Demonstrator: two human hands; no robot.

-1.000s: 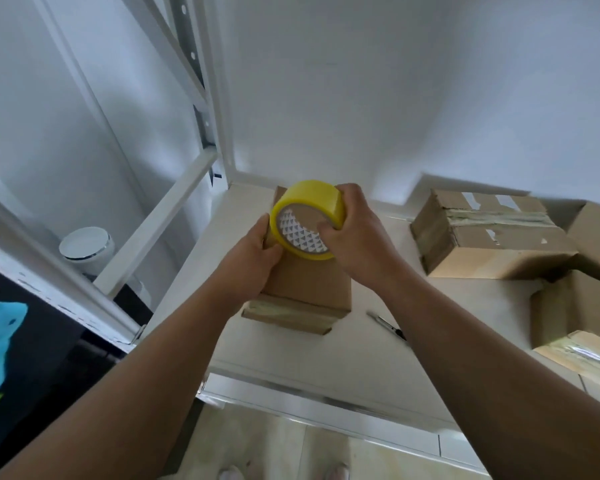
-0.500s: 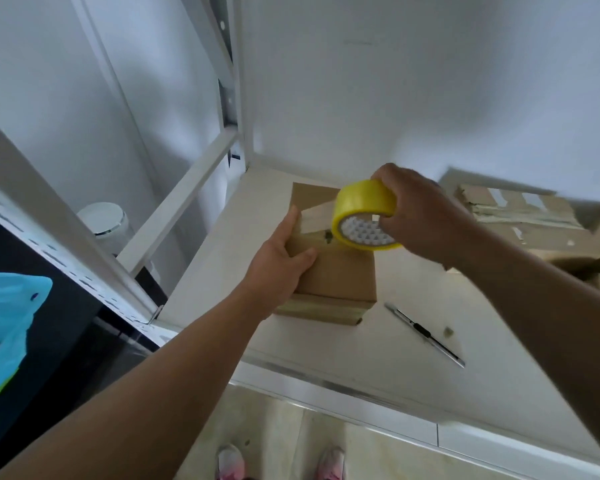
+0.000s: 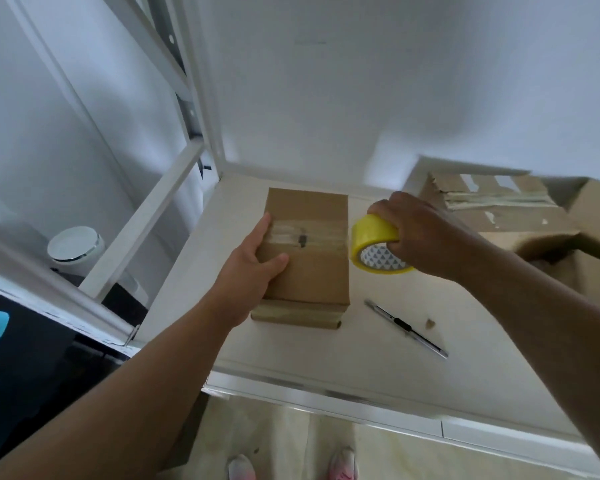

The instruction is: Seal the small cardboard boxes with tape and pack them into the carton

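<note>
Small cardboard box [image 3: 312, 258] stands on the white shelf top [image 3: 361, 362], toward the back left corner, just beside the rack's upright post [image 3: 205, 116] and near the rear wall. Its flaps are closed, and a strip of clear tape [image 3: 309, 233] crosses the top from left edge to right edge. Contents not visible.

Left hand [image 3: 253, 268] holds the box at its left edge, thumb lying on top and fingers along the side. Right hand [image 3: 420, 233] grips the yellow tape roll [image 3: 371, 240], fingers curled over its rim. The roll hangs tilted, touching or just off the box's upper right edge where the strip ends.

Open room: bare shelf in front of the box up to the front lip, and to the right of it. A utility knife [image 3: 406, 329] lies there at a slant, well apart from the box, with a small brown scrap [image 3: 429, 323] near it.

Back right: a larger cardboard box [image 3: 499, 216], taped shut, its top torn and patched. Beyond it, at the frame's edge, sits more cardboard [image 3: 596, 216]. Cannot tell whether that is the carton or what it holds.

Left of the rack, lower down, is a round white container [image 3: 75, 247], lid on.
</note>
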